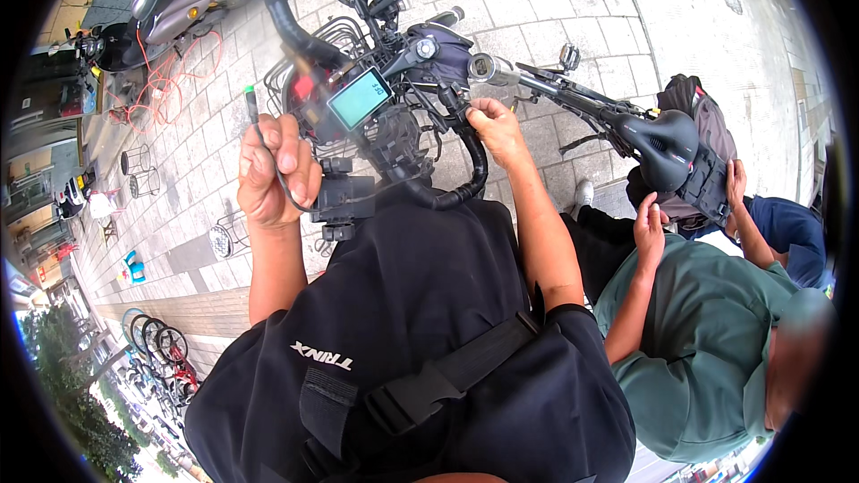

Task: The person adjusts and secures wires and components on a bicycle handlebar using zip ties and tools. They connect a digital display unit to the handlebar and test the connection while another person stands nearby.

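A thin dark cable (259,130) with a bright green tip is pinched in my left hand (276,170), its end pointing up past my fingers. Close by, a lit display screen (360,99) sits at the middle of the bicycle's black-taped drop handlebar (309,45). My right hand (497,131) is closed, thumb and fingertips together, at the handlebar's right side near the levers and wires. What those fingertips hold is too small to make out. Behind the display is a dark bar bag (440,54), and a black wire rack (331,36) shows beneath the bar.
The bicycle's black saddle (658,148) is at the right. There stands a person in a green shirt (698,340), with another person in dark blue (783,233) and a dark backpack (702,116). A scooter (170,0) and orange cord (165,80) lie left on grey paving.
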### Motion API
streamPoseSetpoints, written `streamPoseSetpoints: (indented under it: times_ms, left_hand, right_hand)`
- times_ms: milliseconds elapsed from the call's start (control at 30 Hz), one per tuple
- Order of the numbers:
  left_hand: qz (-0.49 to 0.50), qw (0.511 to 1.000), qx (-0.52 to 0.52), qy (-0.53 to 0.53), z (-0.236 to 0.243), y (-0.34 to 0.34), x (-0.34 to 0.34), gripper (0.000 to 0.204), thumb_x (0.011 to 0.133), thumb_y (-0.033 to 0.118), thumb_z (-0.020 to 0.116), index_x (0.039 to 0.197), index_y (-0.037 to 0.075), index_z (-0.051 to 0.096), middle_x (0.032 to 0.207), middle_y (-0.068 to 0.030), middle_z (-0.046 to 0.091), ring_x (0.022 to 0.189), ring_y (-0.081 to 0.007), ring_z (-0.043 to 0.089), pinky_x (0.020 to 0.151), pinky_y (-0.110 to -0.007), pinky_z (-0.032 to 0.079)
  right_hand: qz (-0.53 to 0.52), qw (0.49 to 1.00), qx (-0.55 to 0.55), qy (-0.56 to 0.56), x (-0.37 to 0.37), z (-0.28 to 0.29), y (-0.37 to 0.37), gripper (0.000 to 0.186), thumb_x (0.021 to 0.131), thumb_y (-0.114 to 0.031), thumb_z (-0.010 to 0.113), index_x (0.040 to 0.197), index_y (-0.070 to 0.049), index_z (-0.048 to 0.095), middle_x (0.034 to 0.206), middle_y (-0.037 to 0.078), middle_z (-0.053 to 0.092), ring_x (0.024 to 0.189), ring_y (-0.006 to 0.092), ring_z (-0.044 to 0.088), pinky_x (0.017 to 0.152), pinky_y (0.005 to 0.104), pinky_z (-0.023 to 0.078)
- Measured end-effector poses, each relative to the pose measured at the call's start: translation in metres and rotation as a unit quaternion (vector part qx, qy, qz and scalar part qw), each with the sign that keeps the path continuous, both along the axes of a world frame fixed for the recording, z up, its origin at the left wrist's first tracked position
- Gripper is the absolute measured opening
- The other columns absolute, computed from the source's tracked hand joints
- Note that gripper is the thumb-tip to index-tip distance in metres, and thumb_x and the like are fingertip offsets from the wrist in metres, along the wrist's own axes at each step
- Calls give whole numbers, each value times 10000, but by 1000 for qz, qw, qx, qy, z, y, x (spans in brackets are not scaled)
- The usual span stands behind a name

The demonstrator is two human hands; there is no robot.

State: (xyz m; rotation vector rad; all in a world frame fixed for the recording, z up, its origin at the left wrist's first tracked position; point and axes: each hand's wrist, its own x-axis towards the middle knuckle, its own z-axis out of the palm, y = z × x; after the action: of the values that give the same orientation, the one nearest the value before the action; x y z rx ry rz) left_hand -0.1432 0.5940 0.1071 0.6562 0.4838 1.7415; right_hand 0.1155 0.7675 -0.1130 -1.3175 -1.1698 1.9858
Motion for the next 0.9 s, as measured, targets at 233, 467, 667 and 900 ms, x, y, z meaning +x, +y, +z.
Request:
streamPoseSetpoints:
  times_ms: [233,467,667,900]
  left_hand:
    - [-16,1000,2,7,1,0,2,229,1033,207,648,1103,46,502,915,-63,540,613,-142,558,468,-279,469]
    - [-34,999,11,-21,-2,-2,0,221,1043,193,628,1154,20,550,951,-88,554,650,-192,609,498,-329,507]
    - [-34,998,2,-62,-9,-2,-2,238,1041,194,629,1173,14,548,956,-90,550,649,-199,609,498,-333,508]
    - [-56,988,-7,-144,-23,0,-13,245,1038,209,638,1086,33,474,950,-78,545,637,-197,597,498,-336,492]
  right_hand:
    - [0,1000,-12,2,4,-10,1,327,940,-159,726,1199,31,663,1000,73,720,877,132,666,771,290,546]
    - [29,973,177,-147,1,32,-2,268,921,-143,693,1141,11,701,1061,125,719,948,222,687,863,339,546]
    - [268,876,387,-105,2,94,-39,310,871,-72,594,1167,-25,674,1116,158,690,1092,311,657,953,398,521]
    - [310,937,154,-46,4,95,-53,347,925,-71,563,1258,6,624,1185,132,717,1079,233,669,933,346,523]
